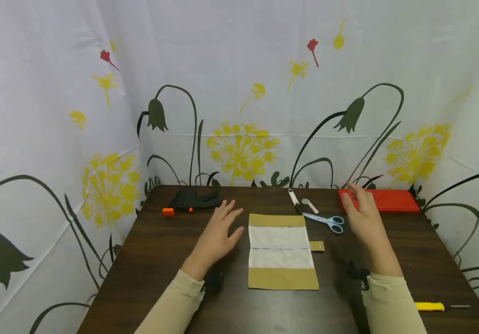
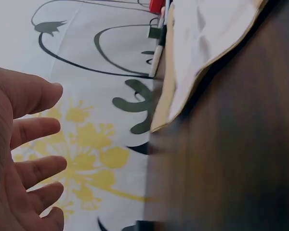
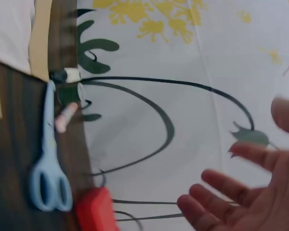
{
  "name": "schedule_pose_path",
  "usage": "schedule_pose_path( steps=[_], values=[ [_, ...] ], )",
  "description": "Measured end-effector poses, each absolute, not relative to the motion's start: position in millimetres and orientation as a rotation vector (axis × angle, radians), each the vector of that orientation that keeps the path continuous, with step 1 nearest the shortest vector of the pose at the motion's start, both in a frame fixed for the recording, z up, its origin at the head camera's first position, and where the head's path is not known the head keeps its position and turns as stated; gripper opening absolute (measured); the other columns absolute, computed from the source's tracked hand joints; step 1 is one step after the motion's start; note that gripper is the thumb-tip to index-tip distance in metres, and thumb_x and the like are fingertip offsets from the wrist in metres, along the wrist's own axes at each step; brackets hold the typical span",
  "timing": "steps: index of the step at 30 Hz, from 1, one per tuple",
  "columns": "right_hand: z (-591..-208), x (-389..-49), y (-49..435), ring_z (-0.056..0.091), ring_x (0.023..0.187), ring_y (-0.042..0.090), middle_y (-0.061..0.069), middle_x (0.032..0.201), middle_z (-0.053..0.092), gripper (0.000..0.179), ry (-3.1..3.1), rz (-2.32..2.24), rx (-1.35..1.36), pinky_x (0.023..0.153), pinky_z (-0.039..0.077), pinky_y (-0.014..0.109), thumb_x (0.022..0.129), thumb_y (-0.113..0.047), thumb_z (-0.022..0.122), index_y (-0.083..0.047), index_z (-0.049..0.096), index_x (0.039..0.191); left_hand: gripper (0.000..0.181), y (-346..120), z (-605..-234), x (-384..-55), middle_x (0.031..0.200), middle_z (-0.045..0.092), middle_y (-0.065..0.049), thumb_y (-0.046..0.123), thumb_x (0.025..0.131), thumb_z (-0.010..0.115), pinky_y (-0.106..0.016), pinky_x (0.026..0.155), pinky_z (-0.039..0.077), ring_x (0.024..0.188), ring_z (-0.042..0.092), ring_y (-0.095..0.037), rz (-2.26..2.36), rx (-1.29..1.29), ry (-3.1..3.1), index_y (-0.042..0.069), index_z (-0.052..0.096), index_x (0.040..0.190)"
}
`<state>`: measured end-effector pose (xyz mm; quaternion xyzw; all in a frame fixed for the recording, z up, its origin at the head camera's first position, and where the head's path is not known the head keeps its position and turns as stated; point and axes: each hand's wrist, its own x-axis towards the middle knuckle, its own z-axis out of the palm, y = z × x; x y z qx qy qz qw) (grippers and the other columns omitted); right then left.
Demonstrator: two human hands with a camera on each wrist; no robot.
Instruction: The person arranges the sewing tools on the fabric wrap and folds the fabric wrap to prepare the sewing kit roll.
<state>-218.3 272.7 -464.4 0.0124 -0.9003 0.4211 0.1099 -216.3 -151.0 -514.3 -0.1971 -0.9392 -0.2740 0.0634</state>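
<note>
An unfolded cloth case [image 1: 281, 236], white inside with tan bands at both ends and a snap tab [image 1: 317, 246], lies flat on the dark wooden table. My left hand [image 1: 217, 236] hovers left of it, fingers spread and holding nothing; the left wrist view shows the same loose fingers [image 2: 41, 168]. Over the table's right side, my right hand [image 1: 366, 225] is raised in front of the red case [image 1: 390, 201], also holding nothing. Between the cloth case and this hand lie light blue scissors [image 1: 327, 221]. The right wrist view shows the scissors [image 3: 49, 159] and relaxed fingers [image 3: 226, 187].
Behind the scissors lie a white-and-black pen-like tool [image 1: 294, 200], a small spool-like piece [image 3: 70, 94] and a short pale stick [image 1: 312, 207]. A black tool with orange ends [image 1: 193, 200] lies back left. A yellow-handled tool [image 1: 429, 306] sits front right. Printed curtains [image 1: 239, 69] surround the table.
</note>
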Motion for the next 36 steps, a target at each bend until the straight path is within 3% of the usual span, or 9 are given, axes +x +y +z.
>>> schedule_pose_path(
  steps=[3, 6, 10, 12, 16, 22, 26, 31, 36],
  values=[
    [-480.4, -218.7, 274.2, 0.054, 0.139, 0.051, 0.032, 0.158, 0.044, 0.066, -2.604, 1.391, -0.188, 0.107, 0.053, 0.061, 0.116, -0.05, 0.043, -0.006, 0.04, 0.165, 0.058, -147.8, -524.8, -215.0, 0.179, 0.034, -0.008, 0.033, 0.106, 0.073, -0.063, 0.135, 0.02, 0.171, 0.018, -0.036, -0.943, -0.601, -2.868, 0.017, 0.056, 0.159],
    [-503.3, -220.4, 276.5, 0.07, 0.117, 0.043, 0.029, 0.151, 0.052, 0.063, -2.547, 1.556, -0.395, 0.083, 0.064, 0.043, 0.115, -0.049, 0.047, -0.006, 0.044, 0.161, 0.061, -144.0, -537.6, -214.2, 0.183, 0.024, -0.007, 0.032, 0.105, 0.074, -0.072, 0.131, 0.02, 0.171, 0.01, -0.041, -1.086, -0.678, -2.91, 0.016, 0.054, 0.16],
    [-539.6, -222.8, 282.6, 0.072, 0.08, 0.024, 0.019, 0.125, 0.065, 0.055, -2.484, 1.723, -0.527, 0.062, 0.061, 0.035, 0.114, -0.043, 0.054, -0.006, 0.05, 0.154, 0.068, -139.4, -554.2, -213.4, 0.185, 0.011, -0.009, 0.033, 0.106, 0.074, -0.08, 0.128, 0.012, 0.17, -0.002, -0.048, -1.218, -0.825, -2.966, 0.016, 0.047, 0.165],
    [-555.7, -222.6, 288.2, 0.066, 0.069, 0.016, 0.01, 0.108, 0.067, 0.051, -2.46, 1.766, -0.547, 0.056, 0.058, 0.034, 0.113, -0.041, 0.057, -0.008, 0.053, 0.151, 0.067, -137.9, -557.8, -212.4, 0.185, 0.014, -0.008, 0.034, 0.106, 0.072, -0.077, 0.13, 0.01, 0.171, 0.0, -0.045, -1.281, -0.859, -2.973, 0.017, 0.046, 0.166],
    [-579.4, -220.3, 298.8, 0.061, 0.059, 0.015, -0.007, 0.086, 0.067, 0.048, -2.403, 1.833, -0.547, 0.046, 0.049, 0.033, 0.112, -0.04, 0.061, -0.012, 0.054, 0.15, 0.059, -136.3, -559.5, -209.2, 0.182, 0.028, -0.004, 0.03, 0.107, 0.072, -0.07, 0.134, 0.012, 0.172, 0.01, -0.035, -1.383, -0.865, -2.947, 0.016, 0.054, 0.161],
    [-589.8, -217.1, 304.1, 0.052, 0.054, 0.011, -0.01, 0.083, 0.061, 0.05, -2.35, 1.868, -0.483, 0.044, 0.042, 0.029, 0.109, -0.037, 0.067, -0.013, 0.055, 0.151, 0.056, -135.3, -566.0, -203.7, 0.179, 0.036, 0.0, 0.028, 0.107, 0.072, -0.068, 0.134, 0.012, 0.172, 0.016, -0.032, -1.493, -0.867, -2.938, 0.015, 0.056, 0.159],
    [-589.4, -217.3, 307.1, 0.049, 0.059, 0.01, -0.004, 0.087, 0.056, 0.055, -2.515, 1.675, -0.441, 0.05, 0.043, 0.027, 0.107, -0.036, 0.072, -0.014, 0.056, 0.154, 0.062, -135.4, -570.1, -202.0, 0.178, 0.036, -0.001, 0.027, 0.107, 0.072, -0.069, 0.134, 0.005, 0.172, 0.014, -0.032, -1.563, -0.902, -2.945, 0.013, 0.051, 0.163],
    [-588.6, -228.4, 303.1, 0.053, 0.078, 0.018, 0.005, 0.096, 0.059, 0.07, -2.702, 1.434, -0.387, 0.064, 0.044, 0.03, 0.102, -0.047, 0.077, -0.014, 0.054, 0.159, 0.07, -140.6, -572.4, -209.5, 0.181, 0.029, -0.005, 0.023, 0.105, 0.075, -0.067, 0.135, 0.0, 0.172, 0.01, -0.034, -1.458, -0.951, -3.002, 0.008, 0.045, 0.166],
    [-581.6, -239.9, 302.0, 0.052, 0.076, 0.022, 0.007, 0.089, 0.059, 0.073, -2.781, 1.336, -0.339, 0.062, 0.041, 0.032, 0.099, -0.042, 0.081, -0.009, 0.054, 0.159, 0.075, -137.3, -568.8, -216.3, 0.183, 0.017, -0.01, 0.019, 0.102, 0.078, -0.066, 0.135, -0.001, 0.172, 0.004, -0.036, -1.318, -0.991, -3.058, 0.006, 0.042, 0.166]
  ],
)
